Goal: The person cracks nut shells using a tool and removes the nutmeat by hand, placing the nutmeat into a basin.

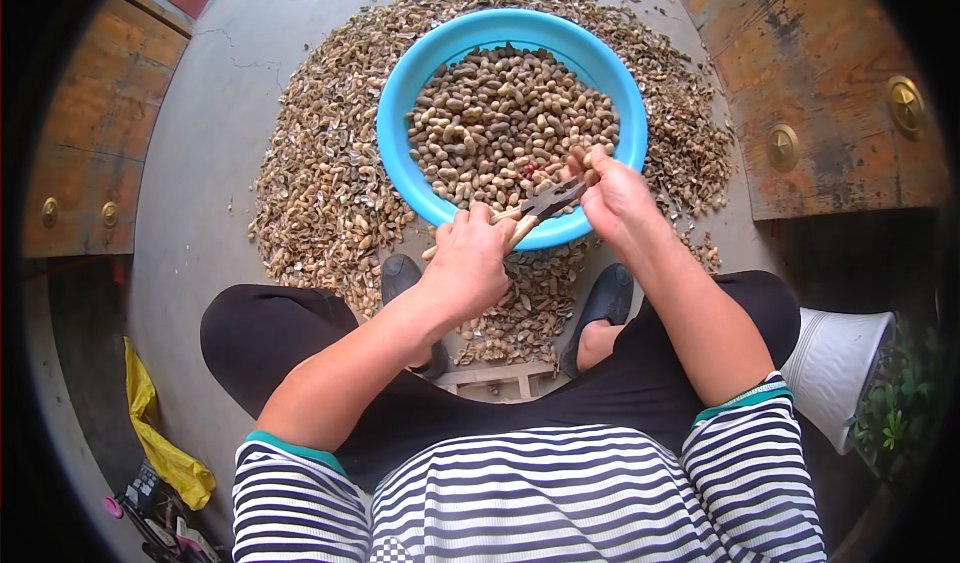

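Observation:
In front of me a round blue basin [393, 128] holds a heap of unshelled peanuts [505, 108], with a few red kernels [528, 171] among them. Over its near rim my left hand [466, 268] is wrapped round the pale handles of a pair of pliers [552, 201]. The dark jaws point right, toward my right hand [618, 203]. Thumb and fingers of that hand are pinched together above the basin's right side, apparently on a peanut [592, 161], partly covered by the fingers. Whether the jaws touch it I cannot tell.
Broken peanut shells [325, 178] lie spread on the floor around the basin and between my shoes. Worn wooden doors [810, 73] with round brass fittings stand at both sides. A white pot [835, 368] is by my right knee; a yellow bag [160, 438] lies at left.

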Demonstrator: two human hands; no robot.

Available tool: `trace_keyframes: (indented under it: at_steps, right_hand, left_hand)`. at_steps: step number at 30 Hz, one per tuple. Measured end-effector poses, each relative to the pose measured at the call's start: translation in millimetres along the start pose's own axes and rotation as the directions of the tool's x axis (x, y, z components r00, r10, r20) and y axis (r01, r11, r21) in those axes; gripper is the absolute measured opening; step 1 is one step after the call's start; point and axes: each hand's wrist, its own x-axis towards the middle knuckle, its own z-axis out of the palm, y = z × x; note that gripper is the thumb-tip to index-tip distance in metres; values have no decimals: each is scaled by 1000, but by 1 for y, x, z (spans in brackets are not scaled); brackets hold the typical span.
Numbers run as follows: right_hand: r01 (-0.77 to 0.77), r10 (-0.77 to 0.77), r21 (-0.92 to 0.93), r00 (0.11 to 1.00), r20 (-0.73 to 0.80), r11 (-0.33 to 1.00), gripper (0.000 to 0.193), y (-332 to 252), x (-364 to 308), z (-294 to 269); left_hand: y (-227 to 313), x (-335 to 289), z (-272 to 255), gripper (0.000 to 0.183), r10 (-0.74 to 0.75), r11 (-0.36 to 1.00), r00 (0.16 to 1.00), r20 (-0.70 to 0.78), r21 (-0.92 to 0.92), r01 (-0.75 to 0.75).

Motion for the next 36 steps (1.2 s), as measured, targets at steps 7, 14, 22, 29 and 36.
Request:
trace_keyframes:
  at_steps: [7, 14, 22, 29, 36]
  right_hand:
    - [-100, 98, 119, 995, 27, 988, 16, -19, 5, -2]
    - [-334, 283, 152, 916, 283, 930, 21, -8, -11, 6]
    - [-340, 291, 128, 909, 298, 932, 14, -9, -17, 7]
    - [-206, 210, -58, 870, 445, 977, 15, -2, -14, -3]
    - [-177, 225, -139, 795, 564, 974, 22, 2, -24, 4]
  left_hand:
    - [-19, 21, 8, 40, -177, 972, 978, 109, 173, 156]
    - [-79, 52, 47, 21, -197, 901, 979, 49, 403, 161]
    - [-95, 63, 50, 29, -225, 875, 971, 84, 455, 164]
    - [-28, 78, 0, 32, -159, 855, 970, -182, -517, 43]
    - [-8, 64, -15, 27, -118, 415, 993, -7, -909, 43]
